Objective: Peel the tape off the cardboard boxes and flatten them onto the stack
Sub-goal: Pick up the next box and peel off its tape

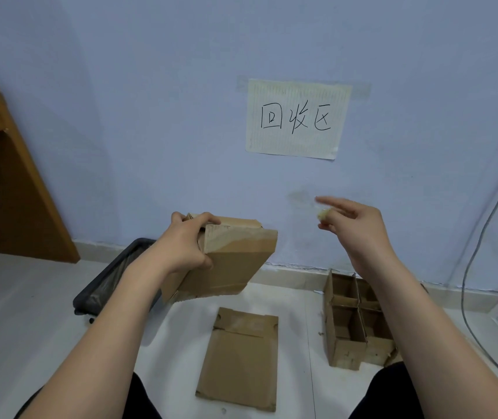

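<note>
Pale tiled floor (45,313) under a blue wall (151,116). Left hand (185,247) with fingers curled round a raised cardboard box (235,261); right hand (353,225) pinching a crumpled tape wad (322,213). Below, a flattened box (238,361) beside an empty divided cardboard tray (353,322).

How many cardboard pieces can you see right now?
3: a cardboard box gripped in the left hand, a flattened box on the floor, and a divided box by the wall. More may be out of view.
</note>
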A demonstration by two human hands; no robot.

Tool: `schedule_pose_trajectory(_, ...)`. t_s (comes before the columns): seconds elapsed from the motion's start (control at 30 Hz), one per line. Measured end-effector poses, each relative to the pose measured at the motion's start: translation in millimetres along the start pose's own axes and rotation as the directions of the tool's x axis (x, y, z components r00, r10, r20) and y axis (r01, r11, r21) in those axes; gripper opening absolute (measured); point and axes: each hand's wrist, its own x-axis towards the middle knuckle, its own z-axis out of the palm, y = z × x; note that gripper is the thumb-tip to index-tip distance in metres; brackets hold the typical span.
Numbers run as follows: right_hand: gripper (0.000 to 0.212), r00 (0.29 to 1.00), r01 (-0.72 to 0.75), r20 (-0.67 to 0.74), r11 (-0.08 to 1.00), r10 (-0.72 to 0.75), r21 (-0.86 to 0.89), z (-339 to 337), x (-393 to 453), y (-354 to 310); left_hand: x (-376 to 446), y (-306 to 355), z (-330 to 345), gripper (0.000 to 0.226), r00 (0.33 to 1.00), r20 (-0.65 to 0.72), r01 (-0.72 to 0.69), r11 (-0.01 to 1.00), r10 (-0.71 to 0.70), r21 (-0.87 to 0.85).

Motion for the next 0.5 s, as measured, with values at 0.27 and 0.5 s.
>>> schedule_pose_trajectory(0.27,0.008,0.997,-0.049,0.055,0.997,0.052,-0.066,5,-1,3,-1,-2,-7,0.084,0.999,-0.030,0.018,1.000,-0.019,-0.013)
schedule_pose_trajectory(0.5,0.038,0.988,-0.023,0.151,0.999,0.027,-0.033,14,-11,-3,-3,-1,-10,0.085,1.000,-0.021,0.012,1.000,-0.012,-0.016)
